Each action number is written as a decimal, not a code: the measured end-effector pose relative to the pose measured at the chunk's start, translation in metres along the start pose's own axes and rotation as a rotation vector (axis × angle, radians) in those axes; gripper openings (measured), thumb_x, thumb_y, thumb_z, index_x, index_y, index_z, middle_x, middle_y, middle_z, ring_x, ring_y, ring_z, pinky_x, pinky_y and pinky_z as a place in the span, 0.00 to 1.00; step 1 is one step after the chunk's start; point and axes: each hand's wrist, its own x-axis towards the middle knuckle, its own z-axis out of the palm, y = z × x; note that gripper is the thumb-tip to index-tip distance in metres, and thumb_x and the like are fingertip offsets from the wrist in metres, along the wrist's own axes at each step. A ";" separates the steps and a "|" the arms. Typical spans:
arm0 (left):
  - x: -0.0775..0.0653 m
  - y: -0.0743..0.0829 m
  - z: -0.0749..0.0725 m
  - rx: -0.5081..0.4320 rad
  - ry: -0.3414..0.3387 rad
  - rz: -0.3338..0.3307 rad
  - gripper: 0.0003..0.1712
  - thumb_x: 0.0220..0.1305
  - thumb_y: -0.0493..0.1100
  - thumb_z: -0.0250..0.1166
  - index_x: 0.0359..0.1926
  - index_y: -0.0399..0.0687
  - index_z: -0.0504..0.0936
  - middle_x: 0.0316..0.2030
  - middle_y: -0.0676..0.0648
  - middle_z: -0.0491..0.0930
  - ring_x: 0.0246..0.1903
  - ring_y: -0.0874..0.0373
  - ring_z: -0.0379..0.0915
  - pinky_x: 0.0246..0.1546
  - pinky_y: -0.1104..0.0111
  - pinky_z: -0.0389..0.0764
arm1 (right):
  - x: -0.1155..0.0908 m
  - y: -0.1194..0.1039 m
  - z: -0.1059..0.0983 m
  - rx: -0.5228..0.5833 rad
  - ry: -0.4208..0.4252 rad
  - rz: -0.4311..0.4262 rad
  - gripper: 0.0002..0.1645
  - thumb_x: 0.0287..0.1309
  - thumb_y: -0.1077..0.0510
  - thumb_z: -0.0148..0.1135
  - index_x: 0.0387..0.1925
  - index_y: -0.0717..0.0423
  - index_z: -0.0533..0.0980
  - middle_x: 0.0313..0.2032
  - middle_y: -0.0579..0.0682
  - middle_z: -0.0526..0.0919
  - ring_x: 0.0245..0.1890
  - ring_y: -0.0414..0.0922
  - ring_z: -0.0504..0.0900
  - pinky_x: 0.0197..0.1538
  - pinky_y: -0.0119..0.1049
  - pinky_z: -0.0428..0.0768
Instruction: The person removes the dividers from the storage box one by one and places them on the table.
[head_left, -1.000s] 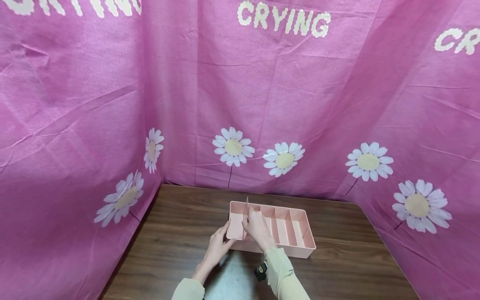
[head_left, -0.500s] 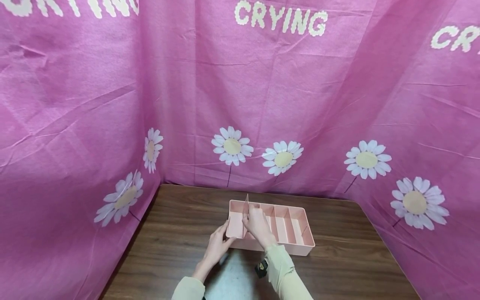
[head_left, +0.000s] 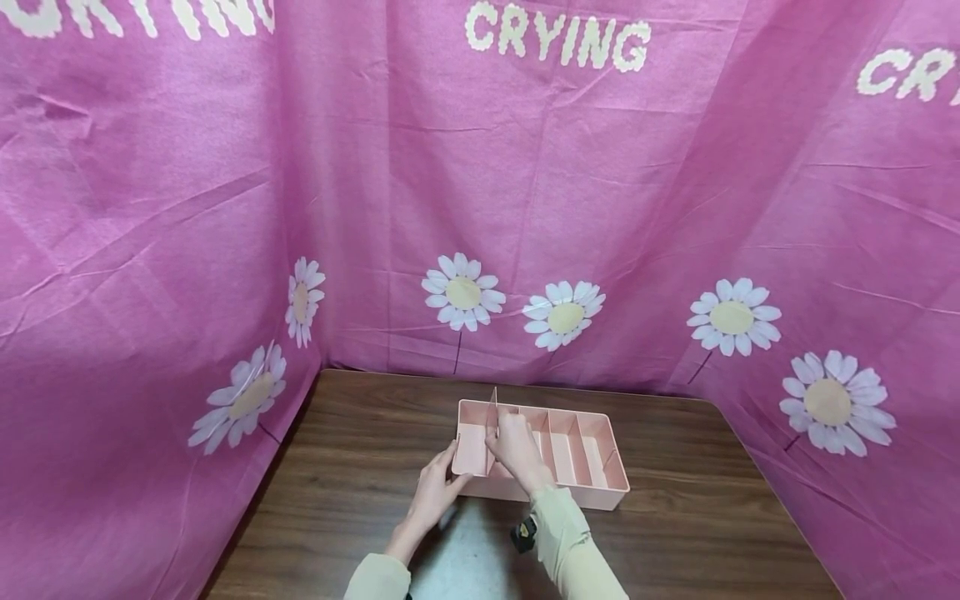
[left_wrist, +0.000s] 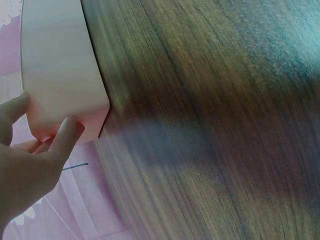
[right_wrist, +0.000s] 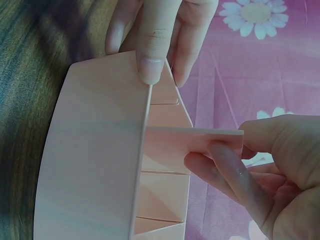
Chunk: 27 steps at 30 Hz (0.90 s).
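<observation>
On the table stands a long pink drawer organizer box, split crosswise into several compartments by thin dividers. The left hand grips its left end, thumb on the front rim and fingers on the end wall. In the right wrist view, the right hand pinches a pink divider between thumb and fingers. That divider stands upright across the box near its left end, its upper part sticking out above the rim. Its lower edge is hidden inside the box. The left wrist view shows the left hand at the box's corner.
The box rests on a dark wood-grain table. Pink curtains with printed daisies and lettering hang behind the table and at both sides. A small black device is worn at the right wrist.
The divider stands very slightly higher above the rim than a second ago. Both hands keep their holds, and the head view has shifted a little.
</observation>
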 end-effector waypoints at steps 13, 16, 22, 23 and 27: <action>-0.001 0.002 -0.001 0.008 0.011 0.028 0.34 0.53 0.40 0.69 0.59 0.28 0.70 0.50 0.32 0.79 0.45 0.45 0.79 0.38 0.63 0.82 | 0.006 0.003 -0.005 -0.023 -0.023 0.024 0.11 0.40 0.64 0.66 0.30 0.62 0.76 0.18 0.55 0.79 0.19 0.51 0.82 0.21 0.39 0.79; -0.001 0.001 0.000 0.016 0.016 0.031 0.34 0.53 0.40 0.69 0.59 0.28 0.70 0.49 0.32 0.79 0.46 0.45 0.79 0.39 0.62 0.82 | 0.006 0.003 -0.006 -0.023 -0.021 0.015 0.11 0.38 0.65 0.66 0.29 0.62 0.76 0.18 0.55 0.79 0.19 0.51 0.81 0.20 0.39 0.79; -0.001 0.000 0.001 0.028 0.025 0.050 0.34 0.53 0.39 0.69 0.59 0.28 0.70 0.49 0.33 0.79 0.45 0.46 0.79 0.40 0.61 0.82 | 0.005 0.002 -0.006 -0.025 0.003 0.004 0.10 0.39 0.65 0.67 0.28 0.62 0.76 0.17 0.54 0.78 0.17 0.48 0.79 0.19 0.38 0.76; -0.001 -0.001 0.002 0.026 0.028 0.054 0.34 0.53 0.39 0.69 0.59 0.27 0.70 0.48 0.32 0.79 0.44 0.46 0.79 0.40 0.61 0.82 | 0.005 0.002 -0.006 -0.022 0.001 0.008 0.10 0.39 0.64 0.67 0.28 0.62 0.76 0.17 0.54 0.78 0.18 0.48 0.79 0.19 0.38 0.76; -0.001 -0.001 0.002 0.017 0.029 0.061 0.34 0.52 0.39 0.69 0.58 0.27 0.70 0.47 0.32 0.80 0.42 0.45 0.79 0.39 0.61 0.82 | 0.005 0.002 -0.008 -0.016 -0.012 0.015 0.10 0.40 0.64 0.66 0.29 0.62 0.76 0.18 0.54 0.78 0.19 0.48 0.80 0.19 0.37 0.76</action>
